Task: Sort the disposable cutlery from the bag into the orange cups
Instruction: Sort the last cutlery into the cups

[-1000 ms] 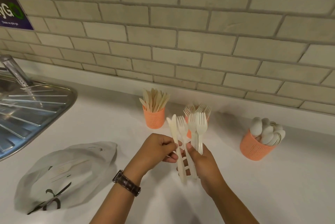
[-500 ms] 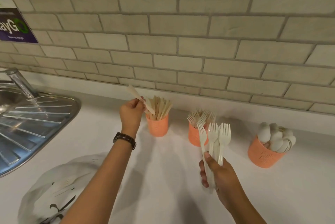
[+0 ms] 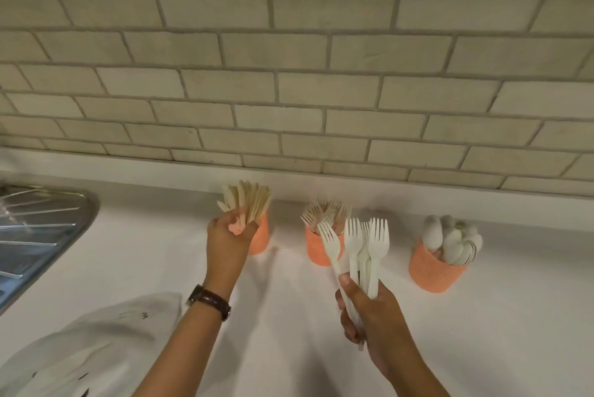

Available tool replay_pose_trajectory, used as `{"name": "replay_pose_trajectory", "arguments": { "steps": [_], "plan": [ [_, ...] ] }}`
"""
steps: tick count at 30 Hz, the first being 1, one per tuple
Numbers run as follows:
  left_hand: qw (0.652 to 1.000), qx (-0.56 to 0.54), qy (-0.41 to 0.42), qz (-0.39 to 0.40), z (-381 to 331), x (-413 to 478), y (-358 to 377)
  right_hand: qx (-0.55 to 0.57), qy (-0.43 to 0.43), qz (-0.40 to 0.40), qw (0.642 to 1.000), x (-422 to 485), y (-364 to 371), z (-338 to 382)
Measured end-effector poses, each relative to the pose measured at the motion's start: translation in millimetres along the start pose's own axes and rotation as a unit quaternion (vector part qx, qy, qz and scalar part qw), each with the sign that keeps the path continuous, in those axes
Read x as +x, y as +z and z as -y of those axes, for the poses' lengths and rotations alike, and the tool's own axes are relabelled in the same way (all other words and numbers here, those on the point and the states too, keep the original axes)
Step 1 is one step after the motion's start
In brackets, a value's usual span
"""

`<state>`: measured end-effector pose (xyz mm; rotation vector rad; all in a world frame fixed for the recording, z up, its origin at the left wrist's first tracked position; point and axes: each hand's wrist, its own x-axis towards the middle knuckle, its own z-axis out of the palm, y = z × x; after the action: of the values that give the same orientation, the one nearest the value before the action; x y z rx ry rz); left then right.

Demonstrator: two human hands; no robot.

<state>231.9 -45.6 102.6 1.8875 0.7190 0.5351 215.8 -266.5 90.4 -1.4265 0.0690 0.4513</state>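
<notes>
A pale tiled wall (image 3: 289,91) filled the upper half of the scene, and the white desk (image 3: 482,348) ran along below it. At the far left lay the steel drainer of a sink (image 3: 41,236). The white bag (image 3: 96,348) lay crumpled on the desk at the near left, beneath the left forearm.

The left hand (image 3: 228,239) was up against the leftmost orange cup (image 3: 262,239), at the base of the knives (image 3: 250,204) standing in it. Blur hid the fingers, so I could not tell whether its grip was clenched or released. The right hand (image 3: 376,313) hung above the desk in front of the middle cup (image 3: 316,250), its grip clenched round the handles of four white forks (image 3: 373,242), tines up. More forks stood in that middle cup. The right cup (image 3: 434,273), well apart, held spoons (image 3: 450,239). A brown-strapped watch (image 3: 210,300) sat on the left wrist.
</notes>
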Motion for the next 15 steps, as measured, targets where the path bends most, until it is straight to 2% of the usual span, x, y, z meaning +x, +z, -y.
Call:
{"name": "replay_pose_trajectory", "arguments": {
  "steps": [4,7,9,15],
  "plan": [
    [0.981,-0.069,-0.036,0.179,-20,-71,6,-0.002,-0.026,-0.025,0.999,-4,1,-1],
    [0.957,-0.125,-0.069,0.252,-25,-106,16,-0.008,-0.039,-0.018,0.999,-10,1,0],
    [0.95,-0.15,-0.075,0.262,-27,-120,25,-0.021,-0.042,-0.008,0.999,-14,-1,0],
    [0.947,-0.212,-0.125,0.204,-29,-124,42,-0.06,-0.054,0.0,0.997,-15,-18,4]
  ]
}}
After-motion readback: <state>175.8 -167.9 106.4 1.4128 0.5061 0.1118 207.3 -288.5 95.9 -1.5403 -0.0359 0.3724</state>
